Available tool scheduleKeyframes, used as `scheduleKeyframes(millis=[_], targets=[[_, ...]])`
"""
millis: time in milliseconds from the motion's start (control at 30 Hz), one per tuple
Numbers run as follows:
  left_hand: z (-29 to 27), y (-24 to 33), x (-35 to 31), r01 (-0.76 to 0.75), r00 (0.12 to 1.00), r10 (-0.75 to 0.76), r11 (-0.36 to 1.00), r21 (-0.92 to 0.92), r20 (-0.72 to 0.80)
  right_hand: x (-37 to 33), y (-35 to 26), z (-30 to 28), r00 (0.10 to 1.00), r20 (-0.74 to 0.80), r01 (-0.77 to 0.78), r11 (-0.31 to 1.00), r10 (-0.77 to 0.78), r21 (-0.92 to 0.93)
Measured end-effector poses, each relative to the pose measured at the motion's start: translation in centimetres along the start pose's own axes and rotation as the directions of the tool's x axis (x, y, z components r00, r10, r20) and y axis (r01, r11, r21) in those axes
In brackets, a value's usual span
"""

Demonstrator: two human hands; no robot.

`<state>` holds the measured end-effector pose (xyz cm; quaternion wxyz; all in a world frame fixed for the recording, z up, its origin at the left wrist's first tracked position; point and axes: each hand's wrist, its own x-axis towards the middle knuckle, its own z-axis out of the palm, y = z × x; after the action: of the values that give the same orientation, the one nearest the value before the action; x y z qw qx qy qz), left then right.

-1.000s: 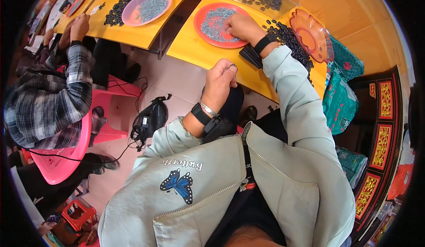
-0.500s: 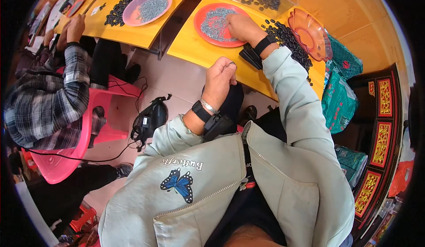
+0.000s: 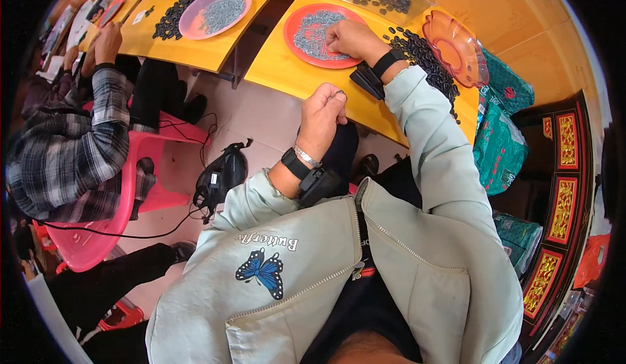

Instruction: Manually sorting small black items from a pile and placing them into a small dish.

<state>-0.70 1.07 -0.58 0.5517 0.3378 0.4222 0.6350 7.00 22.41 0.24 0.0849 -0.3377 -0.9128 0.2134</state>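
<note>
My left hand (image 3: 321,121) is closed in a fist above my lap, off the table's front edge. A small dark piece peeks out by its thumb and forefinger; the rest is hidden in the fingers. On the yellow table, my right hand (image 3: 355,41) reaches over a red round plate (image 3: 291,46) with its fingertips bunched down among small silvery screw-like pieces (image 3: 313,35). Whether a piece is pinched there is too small to tell. To the right of that hand lies a spread of black oval pieces (image 3: 433,71).
A clear bin (image 3: 385,13) of black pieces and an orange scalloped dish (image 3: 456,46) stand farther back. At left, a person in a plaid shirt (image 3: 72,149) sits by another yellow table with a pink plate (image 3: 190,28). Green bags (image 3: 501,149) stand at right.
My right hand has drawn slightly left over the red plate, and its fingers are gathered closer together. My left hand stays almost in place, still closed.
</note>
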Motion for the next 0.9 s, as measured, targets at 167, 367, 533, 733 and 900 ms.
scheduleKeyframes(millis=[167, 367, 533, 733, 900], targets=[[0.0, 0.3, -0.1, -0.01, 1.0, 0.01, 1.0, 0.014, -0.001, 0.4, -0.8, 0.7, 1.0, 0.011, -0.017, 0.988, 0.019, -0.154], [-0.2, 0.1, -0.4, -0.025, 1.0, 0.025, 0.999, 0.023, 0.009, 0.0, -0.4, 1.3, 0.998, -0.054, 0.019, 0.957, -0.036, -0.29], [-0.2, 0.1, -0.6, -0.029, 0.999, 0.028, 0.999, 0.029, 0.031, 0.0, 1.0, 0.9, 0.99, -0.142, -0.01, 0.992, -0.009, -0.129], [0.0, 0.2, -0.6, -0.021, 1.0, 0.02, 0.999, 0.044, 0.018, 0.3, 2.1, 0.6, 0.992, -0.085, -0.063, 0.963, 0.089, 0.264], [-0.2, 0.2, -0.7, -0.038, 0.999, 0.037, 0.998, 0.047, 0.031, 0.2, 2.1, 0.5, 0.995, -0.083, -0.029, 0.962, 0.054, 0.272]])
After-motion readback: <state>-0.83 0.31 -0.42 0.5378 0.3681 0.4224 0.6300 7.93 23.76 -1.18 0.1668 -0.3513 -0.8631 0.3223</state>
